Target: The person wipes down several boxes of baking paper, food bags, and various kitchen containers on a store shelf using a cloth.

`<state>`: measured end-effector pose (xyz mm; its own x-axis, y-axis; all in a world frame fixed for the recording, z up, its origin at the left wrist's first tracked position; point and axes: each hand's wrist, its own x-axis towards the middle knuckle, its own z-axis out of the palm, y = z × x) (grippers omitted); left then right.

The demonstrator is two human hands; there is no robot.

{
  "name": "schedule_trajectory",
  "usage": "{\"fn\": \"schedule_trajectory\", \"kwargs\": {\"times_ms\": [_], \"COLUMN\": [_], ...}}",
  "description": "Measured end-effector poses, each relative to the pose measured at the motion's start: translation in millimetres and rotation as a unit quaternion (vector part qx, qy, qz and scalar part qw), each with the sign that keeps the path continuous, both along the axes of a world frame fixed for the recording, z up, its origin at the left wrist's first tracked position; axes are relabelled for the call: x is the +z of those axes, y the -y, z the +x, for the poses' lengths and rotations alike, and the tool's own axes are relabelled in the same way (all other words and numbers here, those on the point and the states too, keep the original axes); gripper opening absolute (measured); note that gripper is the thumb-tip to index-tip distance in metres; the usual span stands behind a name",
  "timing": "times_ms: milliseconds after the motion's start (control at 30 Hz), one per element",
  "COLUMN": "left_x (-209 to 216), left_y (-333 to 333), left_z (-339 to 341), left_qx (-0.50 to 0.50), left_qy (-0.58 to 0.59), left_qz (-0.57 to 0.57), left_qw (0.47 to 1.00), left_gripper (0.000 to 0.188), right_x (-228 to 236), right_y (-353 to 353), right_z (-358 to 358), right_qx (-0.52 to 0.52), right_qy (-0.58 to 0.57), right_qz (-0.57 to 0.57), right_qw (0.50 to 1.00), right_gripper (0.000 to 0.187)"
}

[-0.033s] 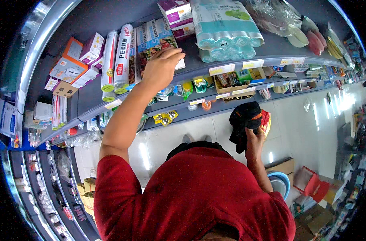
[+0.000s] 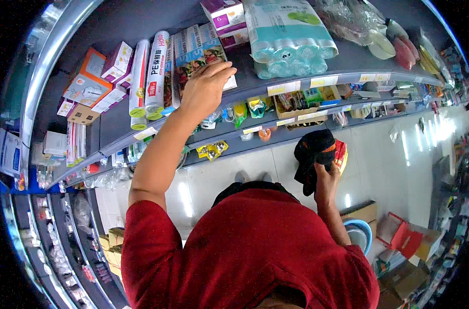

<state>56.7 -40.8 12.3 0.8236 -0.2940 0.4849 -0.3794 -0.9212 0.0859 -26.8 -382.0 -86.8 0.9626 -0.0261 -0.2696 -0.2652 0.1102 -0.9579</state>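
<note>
My left hand (image 2: 206, 90) reaches onto the upper shelf. Its fingers lie stretched across the front ends of long flat boxes (image 2: 196, 49) printed with food pictures; the thumb is hidden. Beside these boxes, to the left, lie white cling film rolls (image 2: 156, 74) with green end caps. Lower down on the right, my right hand (image 2: 325, 180) is closed around a black cap (image 2: 313, 149) with an orange patch. A red and yellow packet (image 2: 340, 154) shows behind the cap, next to the same fingers; whether they grip it too I cannot tell.
A wrapped pack of pale green rolls (image 2: 291, 44) sits right of the boxes. Orange and white cartons (image 2: 90, 85) stand at the left. Small packaged goods fill the lower shelf (image 2: 255, 129). On the floor at right are a blue-rimmed bucket (image 2: 367, 232) and open cardboard boxes (image 2: 407, 280).
</note>
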Motion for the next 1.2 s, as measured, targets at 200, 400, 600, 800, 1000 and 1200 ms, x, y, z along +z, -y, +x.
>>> {"fn": "schedule_trajectory", "kwargs": {"times_ms": [200, 400, 600, 800, 1000, 1200], "left_x": [-30.5, -53.5, -93.2, -98.3, -93.5, -90.2], "left_y": [16.2, 24.2, 48.6, 63.4, 62.1, 67.7], "left_z": [-24.7, -53.0, -62.5, -57.1, -33.5, -22.0], "left_qx": [0.002, 0.093, 0.169, 0.059, 0.094, 0.176], "left_qy": [-0.021, 0.071, -0.012, -0.066, -0.039, 0.043], "left_qz": [0.008, -0.297, -0.584, -0.762, -0.805, -0.726], "left_qw": [1.000, 0.948, 0.794, 0.642, 0.585, 0.663], "left_gripper": [0.041, 0.052, 0.071, 0.080, 0.061, 0.067], "right_x": [-9.5, 2.5, -15.7, 2.0, 6.8, 14.6], "right_y": [-3.0, -11.5, -11.0, -20.3, -25.4, -12.7], "right_z": [-1.8, -13.6, -29.8, -42.1, -34.0, -12.8], "right_qx": [-0.027, -0.049, -0.072, -0.034, -0.025, 0.008], "right_qy": [-0.018, -0.042, -0.039, -0.007, -0.038, -0.045], "right_qz": [0.001, 0.049, 0.013, 0.003, 0.014, 0.005], "right_qw": [0.999, 0.997, 0.997, 0.999, 0.999, 0.999], "right_gripper": [0.017, 0.018, 0.021, 0.021, 0.017, 0.016]}}
